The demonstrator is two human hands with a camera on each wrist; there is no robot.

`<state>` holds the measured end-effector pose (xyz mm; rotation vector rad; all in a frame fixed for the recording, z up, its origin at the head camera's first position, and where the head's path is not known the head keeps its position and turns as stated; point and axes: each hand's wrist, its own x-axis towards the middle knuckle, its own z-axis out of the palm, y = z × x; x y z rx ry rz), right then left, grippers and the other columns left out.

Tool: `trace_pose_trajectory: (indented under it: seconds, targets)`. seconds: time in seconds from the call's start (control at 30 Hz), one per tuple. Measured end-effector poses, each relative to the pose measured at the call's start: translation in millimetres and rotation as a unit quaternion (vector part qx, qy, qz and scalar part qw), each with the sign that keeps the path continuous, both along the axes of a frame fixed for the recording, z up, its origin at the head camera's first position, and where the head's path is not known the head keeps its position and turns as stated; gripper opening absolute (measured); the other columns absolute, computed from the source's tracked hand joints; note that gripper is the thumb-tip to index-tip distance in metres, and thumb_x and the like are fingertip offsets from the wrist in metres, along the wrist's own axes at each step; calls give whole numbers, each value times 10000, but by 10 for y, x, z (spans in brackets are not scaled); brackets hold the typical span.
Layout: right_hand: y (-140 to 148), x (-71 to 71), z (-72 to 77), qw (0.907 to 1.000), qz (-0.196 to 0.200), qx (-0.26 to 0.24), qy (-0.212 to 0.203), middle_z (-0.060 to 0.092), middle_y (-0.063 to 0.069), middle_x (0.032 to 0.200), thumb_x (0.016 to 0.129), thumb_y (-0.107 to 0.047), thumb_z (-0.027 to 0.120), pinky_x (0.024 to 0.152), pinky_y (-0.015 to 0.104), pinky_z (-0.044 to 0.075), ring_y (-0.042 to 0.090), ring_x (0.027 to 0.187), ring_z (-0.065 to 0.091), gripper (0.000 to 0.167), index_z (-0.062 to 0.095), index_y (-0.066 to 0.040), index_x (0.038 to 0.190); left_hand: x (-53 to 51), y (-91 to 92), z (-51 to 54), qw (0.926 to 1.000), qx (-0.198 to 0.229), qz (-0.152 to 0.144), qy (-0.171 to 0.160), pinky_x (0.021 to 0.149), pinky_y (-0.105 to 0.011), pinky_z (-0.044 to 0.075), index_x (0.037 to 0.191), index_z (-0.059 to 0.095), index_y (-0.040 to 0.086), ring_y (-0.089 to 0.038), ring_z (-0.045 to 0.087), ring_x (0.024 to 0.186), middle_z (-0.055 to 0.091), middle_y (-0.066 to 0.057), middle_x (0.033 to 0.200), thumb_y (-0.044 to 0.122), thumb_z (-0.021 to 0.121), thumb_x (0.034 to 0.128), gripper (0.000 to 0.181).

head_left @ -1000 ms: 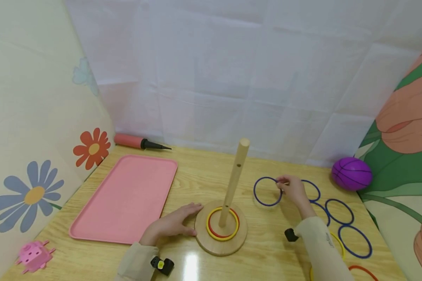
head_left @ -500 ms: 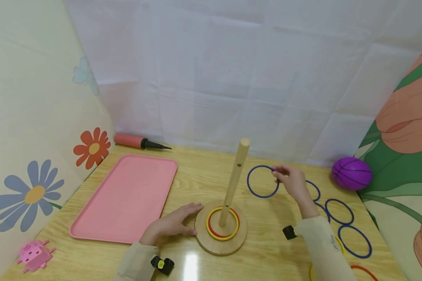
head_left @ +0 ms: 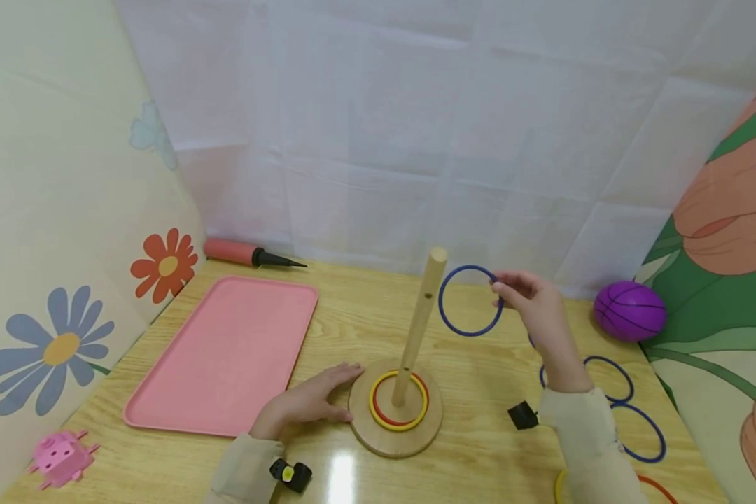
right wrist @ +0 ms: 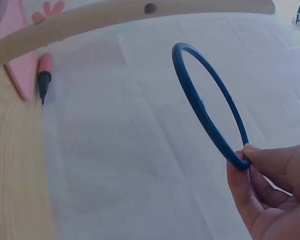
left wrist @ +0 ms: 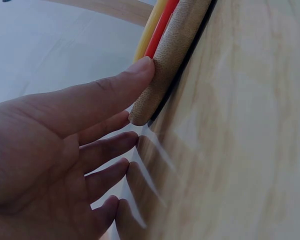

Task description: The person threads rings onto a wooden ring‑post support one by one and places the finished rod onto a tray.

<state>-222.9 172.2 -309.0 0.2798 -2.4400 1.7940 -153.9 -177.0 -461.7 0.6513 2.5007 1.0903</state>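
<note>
A blue ring point(head_left: 442, 316) hangs in the air just right of the upper wooden post point(head_left: 419, 315). My right hand point(head_left: 535, 308) pinches its right edge between thumb and fingers; the right wrist view shows the same blue ring point(right wrist: 200, 107) raised and tilted. The post rises from a round wooden base point(head_left: 384, 445), where a yellow ring point(head_left: 378, 418) and a red ring point(head_left: 426, 400) lie around its foot. With fingers extended, my left hand point(head_left: 309, 399) rests at the base's left side. In the left wrist view its thumb touches the edge of the wooden base point(left wrist: 165, 75).
More blue rings point(head_left: 663, 442) lie on the right, partly behind the right arm, near a red ring point(head_left: 658, 483) and a yellow ring point(head_left: 558, 485). A purple ball point(head_left: 630, 311) sits at the back right. At left are a pink tray point(head_left: 227, 357), a pump point(head_left: 233, 252) and a pink toy point(head_left: 63, 458).
The right hand has lifted the blue ring from near the table up beside the upper post, moving slightly left at first. The left hand has stayed at the base.
</note>
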Motion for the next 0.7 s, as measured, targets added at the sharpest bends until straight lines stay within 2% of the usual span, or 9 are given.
trace_pose_trajectory:
  seconds: [0.07, 0.13, 0.23, 0.4, 0.6, 0.7]
  targets:
    - [-4, 30, 73, 9993, 54, -356, 112, 685, -145, 881, 936, -131, 636, 758, 195, 592, -1, 785, 651, 171, 674, -53, 1084, -2, -3, 0, 10000, -5, 14, -2, 1168, -650, 164, 1485, 336, -14, -489, 189, 1446, 297, -261, 1548, 286, 742, 843, 817]
    - [-6, 52, 140, 9965, 85, -793, 252, 696, -150, 862, 925, -103, 645, 745, 190, 592, 8, 780, 654, 97, 694, -146, 997, 1, -4, 0, 10000, -4, 10, 13, 1167, -652, 164, 1484, 338, -13, -491, 191, 1445, 298, -261, 1547, 285, 743, 842, 816]
    - [-5, 87, 236, 9883, 46, -1465, 427, 725, -111, 857, 905, -77, 663, 723, 181, 589, 26, 778, 659, 150, 707, -219, 918, 2, -4, 2, 10000, 0, 7, 22, 1164, -654, 167, 1485, 340, -9, -491, 193, 1444, 299, -260, 1547, 287, 744, 841, 816]
    - [-33, 151, 379, 9753, -81, -2136, 560, 738, -55, 875, 881, -110, 697, 715, 185, 589, 70, 809, 653, 75, 720, -146, 942, -1, -5, 2, 10000, -6, 4, 19, 1165, -654, 168, 1485, 340, -8, -491, 194, 1444, 298, -260, 1548, 287, 744, 842, 815]
    - [-131, 190, 477, 9583, 198, -2768, 679, 731, -10, 870, 874, -51, 688, 690, 206, 595, 94, 814, 646, 98, 731, -115, 934, -6, -9, -6, 10000, -8, -1, 29, 1165, -654, 167, 1484, 341, -9, -492, 197, 1443, 299, -261, 1547, 281, 742, 843, 810]
    - [-203, 197, 492, 9541, 340, -2897, 677, 732, -10, 855, 875, -31, 680, 669, 212, 595, 92, 797, 646, 121, 738, -128, 915, -5, -11, -6, 10000, 11, -12, 35, 1164, -654, 169, 1482, 343, -12, -493, 201, 1441, 300, -265, 1545, 277, 743, 842, 808]
